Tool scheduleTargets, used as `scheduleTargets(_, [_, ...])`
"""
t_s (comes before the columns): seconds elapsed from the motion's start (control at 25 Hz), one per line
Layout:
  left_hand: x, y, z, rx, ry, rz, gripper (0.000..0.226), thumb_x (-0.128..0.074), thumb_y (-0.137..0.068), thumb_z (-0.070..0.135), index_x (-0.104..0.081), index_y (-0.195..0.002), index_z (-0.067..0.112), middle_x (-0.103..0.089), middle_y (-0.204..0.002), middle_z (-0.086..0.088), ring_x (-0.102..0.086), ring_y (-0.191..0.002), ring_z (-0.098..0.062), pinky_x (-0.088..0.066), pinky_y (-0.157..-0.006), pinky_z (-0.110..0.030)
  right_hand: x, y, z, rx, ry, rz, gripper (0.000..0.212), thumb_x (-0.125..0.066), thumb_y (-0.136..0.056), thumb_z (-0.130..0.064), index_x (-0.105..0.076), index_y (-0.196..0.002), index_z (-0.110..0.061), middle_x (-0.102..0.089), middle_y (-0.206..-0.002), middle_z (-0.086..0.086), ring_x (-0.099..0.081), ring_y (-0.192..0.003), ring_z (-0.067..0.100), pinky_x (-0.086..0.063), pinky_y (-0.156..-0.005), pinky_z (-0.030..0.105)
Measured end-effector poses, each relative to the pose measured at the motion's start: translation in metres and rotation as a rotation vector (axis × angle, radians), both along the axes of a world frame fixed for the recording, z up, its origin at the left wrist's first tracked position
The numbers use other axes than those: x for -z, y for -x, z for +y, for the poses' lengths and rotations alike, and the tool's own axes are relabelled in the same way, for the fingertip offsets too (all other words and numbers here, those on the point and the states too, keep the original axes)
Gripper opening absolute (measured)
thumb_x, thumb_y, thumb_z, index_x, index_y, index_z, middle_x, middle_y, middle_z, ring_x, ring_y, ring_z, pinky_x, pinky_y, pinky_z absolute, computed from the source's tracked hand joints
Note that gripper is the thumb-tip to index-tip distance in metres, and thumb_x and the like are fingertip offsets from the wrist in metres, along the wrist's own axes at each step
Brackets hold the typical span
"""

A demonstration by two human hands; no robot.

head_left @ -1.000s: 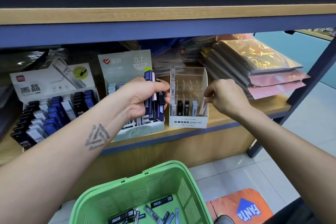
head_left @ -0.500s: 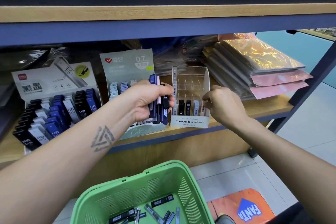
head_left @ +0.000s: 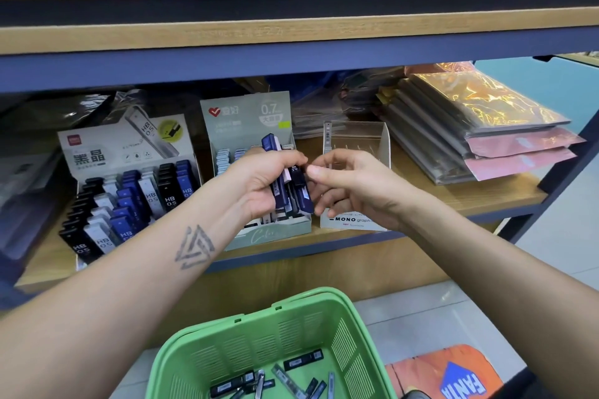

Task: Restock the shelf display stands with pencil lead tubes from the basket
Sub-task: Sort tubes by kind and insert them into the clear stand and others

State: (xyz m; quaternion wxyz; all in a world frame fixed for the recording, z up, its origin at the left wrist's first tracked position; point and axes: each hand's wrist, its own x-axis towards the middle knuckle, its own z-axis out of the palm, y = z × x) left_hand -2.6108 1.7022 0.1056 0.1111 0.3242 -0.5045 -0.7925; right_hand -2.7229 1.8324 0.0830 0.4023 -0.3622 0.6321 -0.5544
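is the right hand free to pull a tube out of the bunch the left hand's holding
Probably yes: the right hand holds nothing, and its fingertips sit right by the bunch of tubes that the left hand grips, with tube ends sticking out and nothing between.

The wooden shelf with a blue front edge (head_left: pixel 453 201) carries, left to right, a white cardboard display stand of black, blue and white HB tubes (head_left: pixel 97 159), a pale green cardboard stand marked 0.7 (head_left: pixel 240 116), a clear plastic MONO stand (head_left: pixel 356 136) and a stack of glossy plastic-wrapped packets (head_left: pixel 486 126). The green plastic basket (head_left: pixel 246 330) sits below it.
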Motion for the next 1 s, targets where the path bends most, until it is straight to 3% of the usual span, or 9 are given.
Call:
scheduleTargets(0.12, [-0.005, -0.001, 0.0, -0.081, 0.084, 0.079, 0.004, -0.058, -0.094, -0.003, -0.06, -0.096, -0.002, -0.064, -0.072, -0.018, -0.067, -0.059, -0.025, -0.061, -0.06, -0.039, -0.004, -0.01, -0.006, -0.102, -0.017, 0.021, 0.054, -0.08, -0.081, -0.015, -0.049, -0.123, -0.007, -0.073, -0.085, 0.023, -0.072, -0.072, 0.032, -0.059, -0.062, 0.033])
scheduleTargets(0.24, [-0.011, -0.002, 0.0, -0.127, 0.171, 0.156, 0.007, -0.056, -0.096, -0.004, -0.06, -0.101, -0.003, -0.066, -0.083, -0.021, -0.072, -0.077, -0.031, -0.062, -0.076, -0.044, -0.011, -0.015, -0.011, -0.114, 0.058, -0.044, 0.048, -0.074, -0.084, 0.003, -0.049, -0.126, -0.004, -0.071, -0.092, 0.031, -0.075, -0.078, 0.035, -0.062, -0.064, 0.029])
scheduleTargets(0.32, [-0.016, -0.005, -0.004, -0.168, 0.194, 0.181, 0.006, -0.056, -0.096, -0.004, -0.06, -0.1, -0.005, -0.069, -0.092, -0.024, -0.074, -0.086, -0.034, -0.061, -0.079, -0.048, -0.017, -0.014, -0.013, -0.075, 0.089, -0.051, 0.048, -0.071, -0.086, 0.003, -0.05, -0.129, -0.003, -0.073, -0.096, 0.03, -0.076, -0.085, 0.036, -0.062, -0.067, 0.028])
scheduleTargets(0.44, [-0.02, -0.008, -0.012, -0.246, 0.223, 0.166, 0.012, -0.058, -0.093, -0.006, -0.061, -0.105, -0.01, -0.071, -0.099, -0.029, -0.075, -0.085, -0.037, -0.061, -0.074, -0.055, -0.023, -0.012, -0.017, 0.009, 0.082, 0.054, 0.049, -0.072, -0.087, 0.003, -0.053, -0.131, -0.005, -0.076, -0.093, 0.023, -0.076, -0.087, 0.034, -0.062, -0.065, 0.027])
scheduleTargets(0.56, [-0.02, -0.01, -0.018, -0.357, 0.281, 0.106, 0.008, -0.065, -0.088, -0.007, -0.061, -0.092, -0.002, -0.069, -0.09, -0.028, -0.073, -0.076, -0.039, -0.06, -0.069, -0.059, -0.025, -0.013, -0.023, 0.104, 0.067, 0.2, 0.043, -0.076, -0.084, 0.004, -0.06, -0.124, -0.002, -0.077, -0.088, 0.017, -0.077, -0.08, 0.031, -0.06, -0.06, 0.024])
scheduleTargets(0.72, [-0.021, -0.015, -0.025, -0.35, 0.258, 0.09, 0.007, -0.06, -0.093, -0.006, -0.056, -0.098, -0.004, -0.071, -0.086, -0.029, -0.074, -0.073, -0.037, -0.062, -0.065, -0.049, -0.024, -0.017, -0.033, 0.225, 0.123, 0.222, 0.03, -0.07, -0.089, 0.005, -0.065, -0.118, 0.0, -0.075, -0.09, 0.018, -0.075, -0.071, 0.025, -0.061, -0.062, 0.025])
scheduleTargets(0.88, [-0.027, -0.027, -0.036, -0.224, 0.251, 0.054, 0.01, -0.057, -0.097, -0.002, -0.06, -0.106, -0.005, -0.068, -0.075, -0.019, -0.068, -0.059, -0.024, -0.06, -0.053, -0.033, -0.023, -0.014, -0.038, 0.253, 0.218, -0.003, 0.02, -0.059, -0.096, 0.005, -0.065, -0.114, 0.001, -0.068, -0.078, 0.014, -0.059, -0.057, 0.016, -0.049, -0.052, 0.021])
scheduleTargets(1.0, [-0.033, -0.042, -0.045, -0.115, 0.131, 0.062, 0.01, -0.058, -0.097, 0.0, -0.061, -0.106, -0.001, -0.064, -0.075, -0.015, -0.064, -0.054, -0.017, -0.056, -0.049, -0.027, -0.021, -0.014, -0.041, 0.164, 0.257, -0.239, 0.014, -0.056, -0.1, -0.005, -0.067, -0.106, 0.001, -0.061, -0.071, 0.01, -0.05, -0.052, 0.012, -0.041, -0.047, 0.018])
